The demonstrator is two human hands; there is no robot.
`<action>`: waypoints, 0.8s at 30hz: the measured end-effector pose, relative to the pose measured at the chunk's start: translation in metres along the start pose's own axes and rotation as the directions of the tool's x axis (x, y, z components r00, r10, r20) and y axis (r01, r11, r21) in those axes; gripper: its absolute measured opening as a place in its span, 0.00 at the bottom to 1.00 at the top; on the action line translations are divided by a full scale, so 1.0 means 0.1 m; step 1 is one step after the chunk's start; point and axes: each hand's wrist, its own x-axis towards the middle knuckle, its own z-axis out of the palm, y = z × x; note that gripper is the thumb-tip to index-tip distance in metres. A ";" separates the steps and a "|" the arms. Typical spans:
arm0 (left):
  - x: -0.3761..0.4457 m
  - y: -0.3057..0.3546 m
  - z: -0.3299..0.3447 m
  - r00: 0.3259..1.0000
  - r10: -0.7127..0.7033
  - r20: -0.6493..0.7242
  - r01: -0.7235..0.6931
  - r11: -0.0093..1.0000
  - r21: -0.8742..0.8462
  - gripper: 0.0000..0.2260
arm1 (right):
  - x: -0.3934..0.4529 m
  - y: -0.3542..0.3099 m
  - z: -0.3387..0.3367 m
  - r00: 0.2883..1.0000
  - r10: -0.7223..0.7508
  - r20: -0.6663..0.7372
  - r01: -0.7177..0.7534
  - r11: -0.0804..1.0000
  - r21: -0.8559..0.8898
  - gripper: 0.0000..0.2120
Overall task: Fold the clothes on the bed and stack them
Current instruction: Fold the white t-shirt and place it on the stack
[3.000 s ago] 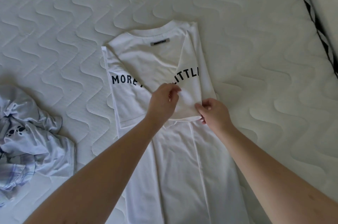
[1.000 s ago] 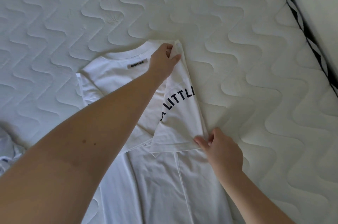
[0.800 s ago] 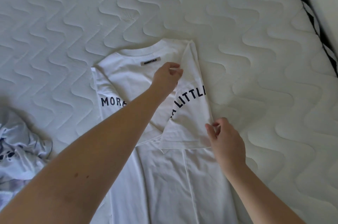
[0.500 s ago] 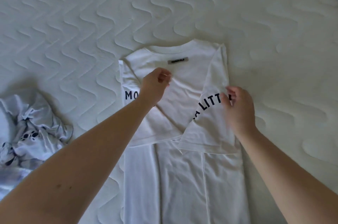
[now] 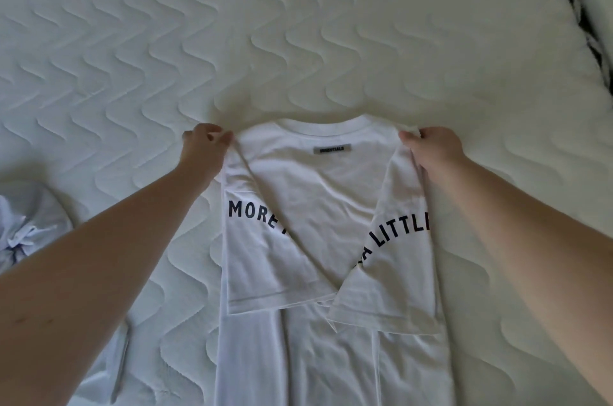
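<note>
A white T-shirt point(image 5: 318, 206) with black lettering lies back-up on the quilted bed point(image 5: 298, 40), both sides and sleeves folded inward over the middle. A grey label sits below the collar. My left hand point(image 5: 204, 148) pinches the shirt's top left shoulder corner. My right hand point(image 5: 431, 148) pinches the top right shoulder corner. The shirt's lower part runs out of the bottom of the frame.
A crumpled pale blue-white garment point(image 5: 30, 233) lies at the left edge of the bed. More pale fabric point(image 5: 106, 372) lies under my left forearm. The mattress edge with black-and-white trim point(image 5: 583, 17) runs along the upper right.
My left hand moved from the middle of the shirt to its top left corner, and my right hand went up from the right sleeve to the top right corner. Both now pinch the shoulders.
</note>
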 end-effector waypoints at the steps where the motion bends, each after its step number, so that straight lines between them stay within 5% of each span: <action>1: 0.04 -0.04 -0.03 1.000 0.009 -0.010 -0.009 1.000 0.012 0.17 | 0.01 0.01 0.00 1.000 0.027 -0.001 -0.027 0.999 0.036 0.12; 7: 0.14 -0.09 -0.11 0.979 0.105 0.177 -0.116 0.992 0.055 0.08 | 0.01 0.04 -0.05 0.997 -0.040 -0.070 0.038 0.999 -0.020 0.06; 14: 0.08 -0.09 -0.14 0.975 0.223 -0.002 -0.220 0.959 0.180 0.04 | 0.05 0.12 -0.08 0.993 -0.074 -0.093 0.066 0.994 -0.086 0.10; 24: 0.31 0.39 0.12 0.883 0.339 0.324 -0.428 0.865 0.262 0.14 | 0.06 0.02 0.02 0.998 -0.040 -0.049 0.045 0.993 0.109 0.10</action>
